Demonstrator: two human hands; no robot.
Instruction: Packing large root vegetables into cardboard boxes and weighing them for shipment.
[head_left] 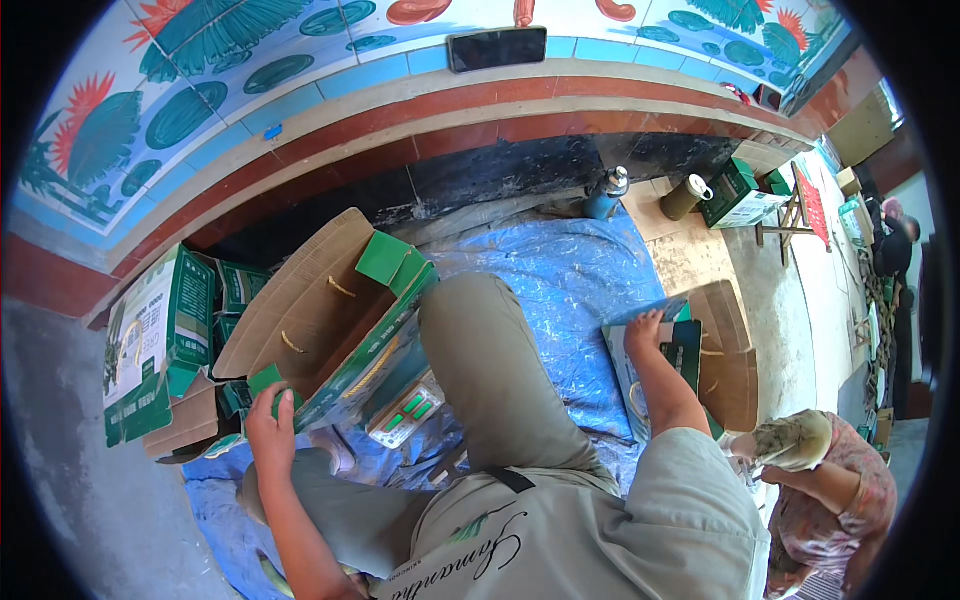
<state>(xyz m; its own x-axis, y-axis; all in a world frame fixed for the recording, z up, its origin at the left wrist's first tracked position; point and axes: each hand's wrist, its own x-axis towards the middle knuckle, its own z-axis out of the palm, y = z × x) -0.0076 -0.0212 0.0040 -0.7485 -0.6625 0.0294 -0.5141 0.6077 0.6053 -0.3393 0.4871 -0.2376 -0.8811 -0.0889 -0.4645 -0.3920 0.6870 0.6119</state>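
Note:
An open green cardboard gift box with a brown inside and rope handles leans beside my bent left leg. My left hand closes over the small green flap at its near corner. On my right, a second open cardboard box stands on the blue tarp, its brown flap folded outward. My right hand grips the upper left rim of that box, fingers bent over the edge. A white tray-like pack with green strips lies between the left box and my leg.
More green boxes crowd the far left. A blue tarp covers the floor; a bottle and an olive mug stand at its far side. A phone leans on the tiled wall. Another person sits at the lower right.

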